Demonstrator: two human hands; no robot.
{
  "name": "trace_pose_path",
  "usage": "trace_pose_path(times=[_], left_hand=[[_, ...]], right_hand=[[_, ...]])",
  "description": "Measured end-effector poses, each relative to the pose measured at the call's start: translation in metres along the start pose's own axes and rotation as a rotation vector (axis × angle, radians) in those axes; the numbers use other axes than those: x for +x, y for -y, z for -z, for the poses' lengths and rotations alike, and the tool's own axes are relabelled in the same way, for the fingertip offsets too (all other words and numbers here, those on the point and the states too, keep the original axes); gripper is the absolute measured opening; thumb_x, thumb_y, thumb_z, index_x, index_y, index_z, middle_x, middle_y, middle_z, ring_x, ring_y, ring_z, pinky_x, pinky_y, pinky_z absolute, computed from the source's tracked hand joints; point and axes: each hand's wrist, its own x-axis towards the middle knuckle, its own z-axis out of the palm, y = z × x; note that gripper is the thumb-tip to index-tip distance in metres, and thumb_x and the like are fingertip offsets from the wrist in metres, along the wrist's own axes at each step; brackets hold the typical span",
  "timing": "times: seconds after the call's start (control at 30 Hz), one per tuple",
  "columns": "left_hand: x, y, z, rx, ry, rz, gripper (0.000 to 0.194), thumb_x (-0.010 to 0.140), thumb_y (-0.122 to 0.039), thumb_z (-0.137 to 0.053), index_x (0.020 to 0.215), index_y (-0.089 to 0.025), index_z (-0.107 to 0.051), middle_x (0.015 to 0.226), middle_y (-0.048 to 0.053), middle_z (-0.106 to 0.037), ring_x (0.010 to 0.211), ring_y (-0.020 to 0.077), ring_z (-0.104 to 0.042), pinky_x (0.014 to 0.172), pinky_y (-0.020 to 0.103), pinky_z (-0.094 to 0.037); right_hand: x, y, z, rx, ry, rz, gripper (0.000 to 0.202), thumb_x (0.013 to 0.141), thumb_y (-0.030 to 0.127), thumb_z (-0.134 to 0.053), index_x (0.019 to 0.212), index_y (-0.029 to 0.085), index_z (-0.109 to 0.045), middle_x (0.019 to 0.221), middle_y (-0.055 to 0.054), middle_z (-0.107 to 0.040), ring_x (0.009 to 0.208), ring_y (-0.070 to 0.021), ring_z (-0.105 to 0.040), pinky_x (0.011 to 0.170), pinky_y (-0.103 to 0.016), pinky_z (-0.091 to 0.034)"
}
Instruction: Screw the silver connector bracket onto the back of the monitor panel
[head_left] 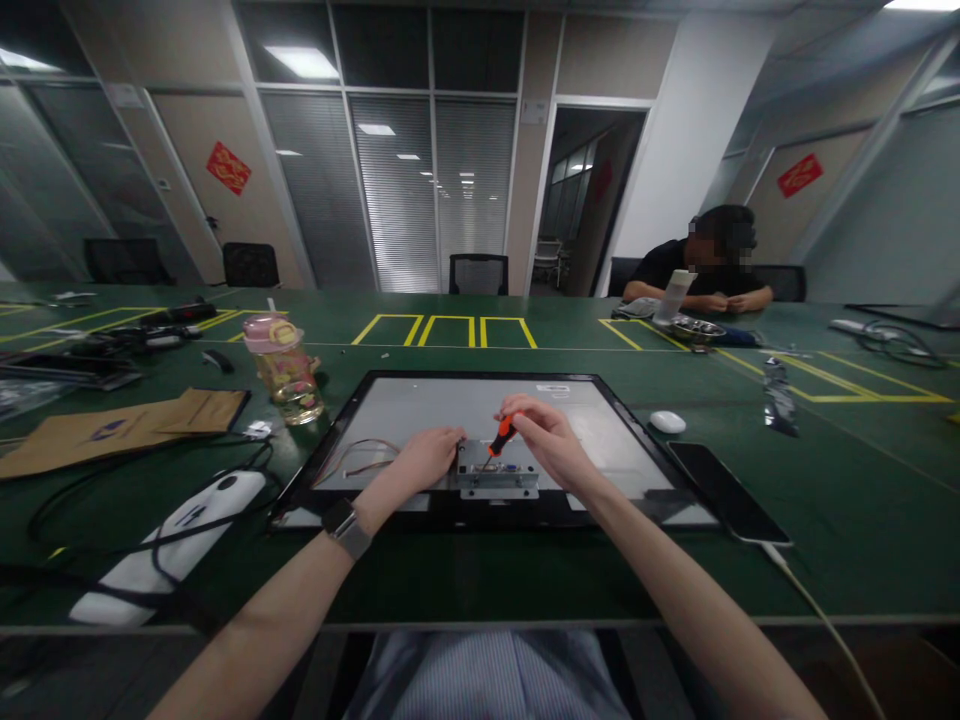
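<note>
A flat panel (442, 405) with a black frame and pale grey back lies on the green table. Near its front edge sits a small metal bracket (499, 482) with connectors. In my right hand (546, 430) is an orange and black screwdriver (502, 435), its tip pointing down at the connectors. My left hand (431, 455) holds the bracket's left end, fingers together. Thin wires (367, 455) lie on the panel to the left of that hand.
Left of the panel are a white power strip (180, 540) with black cables, a paper bag (97, 435) and a pink-lidded cup (285, 370). To the right lie a phone (727, 490) and a white case (667, 422). Another person (667, 270) sits across the table.
</note>
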Motion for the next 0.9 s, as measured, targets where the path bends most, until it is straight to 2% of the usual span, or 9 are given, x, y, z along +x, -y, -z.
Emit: trace_pose_path(times=[0.1, 0.2, 0.3, 0.4, 0.47, 0.63, 0.77, 0.83, 0.9], left_hand=[[0.0006, 0.0007, -0.0004, 0.008, 0.004, 0.006, 0.033, 0.094, -0.015, -0.038, 0.118, -0.019, -0.059, 0.116, 0.011, -0.069, 0.107, 0.0242, -0.065, 0.092, 0.034, -0.048], [0.0004, 0.0003, -0.0001, 0.012, 0.0, 0.001, 0.034, 0.095, -0.015, -0.037, 0.121, -0.019, -0.058, 0.12, 0.011, -0.067, 0.109, 0.0239, -0.064, 0.094, 0.035, -0.047], [-0.0004, -0.0005, 0.0004, 0.0, -0.007, -0.003, 0.034, 0.095, -0.014, -0.037, 0.121, -0.019, -0.058, 0.119, 0.011, -0.067, 0.107, 0.0239, -0.065, 0.093, 0.036, -0.048], [-0.0005, -0.0007, 0.0, -0.01, -0.007, 0.001, 0.034, 0.094, -0.014, -0.037, 0.12, -0.018, -0.059, 0.116, 0.011, -0.068, 0.106, 0.0241, -0.065, 0.092, 0.036, -0.048], [0.0003, -0.0002, -0.001, -0.006, -0.003, 0.001, 0.035, 0.094, -0.014, -0.036, 0.121, -0.018, -0.059, 0.118, 0.012, -0.068, 0.108, 0.0242, -0.064, 0.095, 0.036, -0.048], [0.0016, 0.0018, -0.0024, 0.004, 0.0, 0.0, 0.034, 0.095, -0.016, -0.036, 0.121, -0.018, -0.058, 0.118, 0.012, -0.068, 0.108, 0.0243, -0.064, 0.094, 0.036, -0.047], [0.0003, 0.0015, -0.0003, -0.007, -0.006, -0.017, 0.032, 0.094, -0.015, -0.037, 0.118, -0.019, -0.058, 0.113, 0.011, -0.069, 0.105, 0.0239, -0.065, 0.091, 0.035, -0.048], [-0.0002, 0.0006, 0.001, -0.003, 0.0, -0.013, 0.032, 0.094, -0.014, -0.037, 0.117, -0.019, -0.058, 0.112, 0.01, -0.069, 0.105, 0.0239, -0.065, 0.091, 0.034, -0.048], [-0.0002, -0.0001, 0.0017, 0.006, 0.004, -0.004, 0.033, 0.094, -0.014, -0.037, 0.118, -0.019, -0.058, 0.114, 0.011, -0.069, 0.105, 0.0242, -0.065, 0.091, 0.035, -0.048]], right_hand=[[0.0, -0.0005, 0.0006, 0.0, 0.008, -0.032, 0.023, 0.088, 0.042, -0.064, 0.103, 0.027, -0.072, 0.098, -0.005, -0.072, 0.095, -0.0195, -0.068, 0.093, -0.04, -0.051], [0.0002, -0.0009, 0.0013, 0.01, 0.023, -0.028, 0.024, 0.093, 0.04, -0.057, 0.11, 0.028, -0.07, 0.106, -0.006, -0.073, 0.105, -0.0201, -0.066, 0.1, -0.042, -0.047], [0.0005, -0.0021, 0.0021, -0.02, 0.014, 0.006, 0.02, 0.09, 0.039, -0.062, 0.102, 0.028, -0.073, 0.111, -0.005, -0.07, 0.109, -0.0202, -0.064, 0.101, -0.04, -0.046], [0.0001, -0.0033, 0.0024, -0.04, -0.018, 0.023, 0.016, 0.085, 0.039, -0.069, 0.093, 0.027, -0.075, 0.104, -0.004, -0.07, 0.098, -0.0192, -0.067, 0.093, -0.038, -0.052], [-0.0004, -0.0024, 0.002, -0.045, -0.029, 0.0, 0.019, 0.085, 0.038, -0.068, 0.099, 0.026, -0.075, 0.101, -0.005, -0.072, 0.093, -0.0191, -0.069, 0.091, -0.04, -0.053], [-0.0008, 0.0045, -0.0006, -0.097, 0.003, 0.025, 0.026, 0.091, 0.039, -0.059, 0.111, 0.026, -0.07, 0.104, -0.007, -0.075, 0.1, -0.0209, -0.069, 0.095, -0.044, -0.053], [0.0006, 0.0032, 0.0003, -0.141, 0.001, 0.049, 0.022, 0.089, 0.039, -0.062, 0.103, 0.025, -0.073, 0.111, -0.007, -0.07, 0.104, -0.0203, -0.066, 0.093, -0.039, -0.053], [0.001, 0.0005, 0.0018, -0.142, -0.028, 0.06, 0.018, 0.086, 0.037, -0.067, 0.097, 0.025, -0.074, 0.106, -0.005, -0.069, 0.096, -0.0188, -0.066, 0.087, -0.035, -0.055], [0.0009, -0.001, 0.0028, -0.12, -0.04, 0.045, 0.019, 0.086, 0.036, -0.068, 0.101, 0.026, -0.074, 0.102, -0.005, -0.07, 0.092, -0.0178, -0.068, 0.085, -0.035, -0.055]])
